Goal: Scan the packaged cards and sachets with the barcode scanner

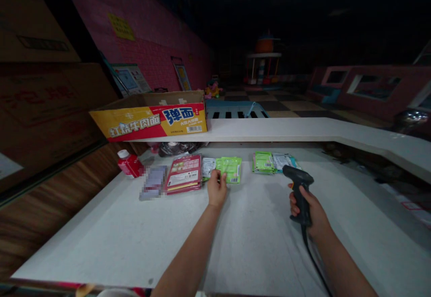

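My right hand (314, 209) is wrapped round the handle of a black barcode scanner (299, 178), whose cord runs down toward the front edge. The scanner's head points left, above the table. My left hand (217, 191) has its fingers closed at the lower left edge of a bright green packet (230, 169), which shows a small barcode at its lower right. A silver-grey packet (208, 166) lies just left of it, partly under the green one. Between both hands and farther back, a small pile of green packets (263, 162) overlaps silver and teal packets (284, 160).
Left on the white table (141, 238) lie a red booklet-like pack (184, 173) in clear wrap and a blurred grey item (154, 182). A red bottle (129, 164) with white cap stands beside them. A yellow-red carton (151, 120) sits on the raised white ledge (269, 129).
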The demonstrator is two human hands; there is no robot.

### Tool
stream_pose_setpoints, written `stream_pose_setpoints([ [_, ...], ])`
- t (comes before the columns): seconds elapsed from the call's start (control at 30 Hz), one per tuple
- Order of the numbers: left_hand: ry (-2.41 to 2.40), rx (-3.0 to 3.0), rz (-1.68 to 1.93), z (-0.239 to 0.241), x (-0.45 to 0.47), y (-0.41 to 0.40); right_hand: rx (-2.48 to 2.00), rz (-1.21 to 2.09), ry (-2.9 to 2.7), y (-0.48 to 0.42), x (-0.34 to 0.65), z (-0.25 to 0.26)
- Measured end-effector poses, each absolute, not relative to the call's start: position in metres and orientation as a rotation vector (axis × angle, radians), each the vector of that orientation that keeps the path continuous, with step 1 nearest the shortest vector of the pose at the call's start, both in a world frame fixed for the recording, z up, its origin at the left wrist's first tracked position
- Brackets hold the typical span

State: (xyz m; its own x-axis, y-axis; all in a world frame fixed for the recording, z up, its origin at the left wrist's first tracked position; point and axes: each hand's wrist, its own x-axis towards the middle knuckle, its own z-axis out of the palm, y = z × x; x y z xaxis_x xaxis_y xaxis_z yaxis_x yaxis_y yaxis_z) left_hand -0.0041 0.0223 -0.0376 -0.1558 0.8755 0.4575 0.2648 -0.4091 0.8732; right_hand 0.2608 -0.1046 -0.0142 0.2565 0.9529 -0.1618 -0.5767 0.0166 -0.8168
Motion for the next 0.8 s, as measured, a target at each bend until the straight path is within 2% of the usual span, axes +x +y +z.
stream_pose_setpoints([
  [0.43, 0.919, 0.952, 1.348, -0.024, 0.079, 0.049, -0.833, 1.171, -0.275, -0.102, 0.268, -0.012],
  [0.8, 1.328, 1.138, 1.200, -0.020, 0.149, 0.099, -0.838, 1.183, -0.282, -0.097, 0.265, -0.015],
])
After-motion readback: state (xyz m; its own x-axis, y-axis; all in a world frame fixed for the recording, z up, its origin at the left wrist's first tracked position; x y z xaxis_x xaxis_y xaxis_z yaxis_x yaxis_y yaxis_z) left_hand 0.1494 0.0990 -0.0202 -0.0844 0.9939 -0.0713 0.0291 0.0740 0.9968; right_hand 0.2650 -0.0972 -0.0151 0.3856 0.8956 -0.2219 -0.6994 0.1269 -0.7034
